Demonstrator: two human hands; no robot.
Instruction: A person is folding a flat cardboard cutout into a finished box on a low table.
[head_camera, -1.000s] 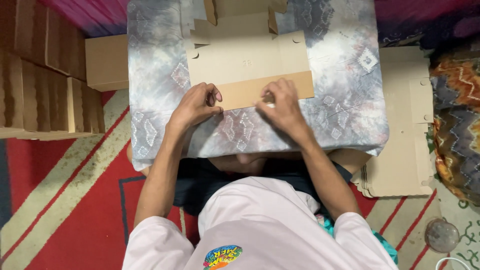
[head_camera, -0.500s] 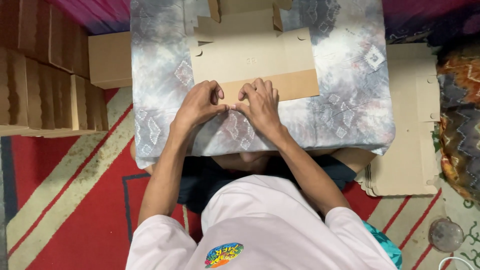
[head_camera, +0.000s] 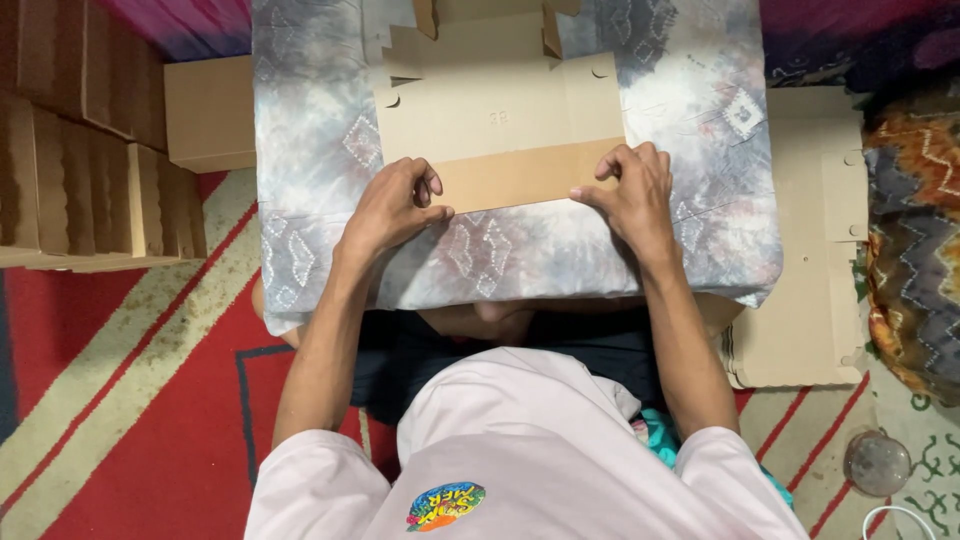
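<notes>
The flat cardboard box blank (head_camera: 500, 125) lies in the middle of the grey patterned cloth-covered worktop (head_camera: 320, 150). Left hand (head_camera: 392, 208) presses curled fingers on the left end of the blank's folded-up darker bottom flap (head_camera: 515, 178); right hand (head_camera: 628, 195) pinches its right end. The step looks like creasing this flap. Half a second ago both hands sat together mid-flap; now they are spread to its ends

Stacked brown cartons (head_camera: 90, 150), possibly folded boxes.
</notes>
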